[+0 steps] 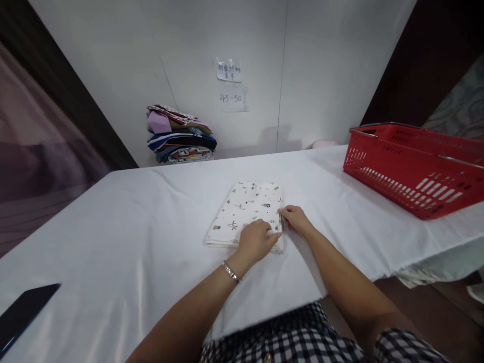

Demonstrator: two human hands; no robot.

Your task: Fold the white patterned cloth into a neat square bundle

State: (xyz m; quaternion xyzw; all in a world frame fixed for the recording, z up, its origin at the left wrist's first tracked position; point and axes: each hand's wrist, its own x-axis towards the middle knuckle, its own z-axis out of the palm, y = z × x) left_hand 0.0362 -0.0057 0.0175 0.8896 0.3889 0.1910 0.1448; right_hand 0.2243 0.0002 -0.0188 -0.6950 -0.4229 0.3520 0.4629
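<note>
Mid-frame on the desk (113, 227), left hand (255, 242) presses flat on the folded cloth (242, 212); right hand (297, 218) fingers pinch its edge

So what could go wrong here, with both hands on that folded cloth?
The left hand presses on the folded cloth while the right hand pinches its right edge, so a pull might drag the layers out of line. The white table cover looks smooth and already wrinkled; it could bunch under the cloth. The dark flat object lies at the table's near edge, where an elbow might knock it off.
</note>
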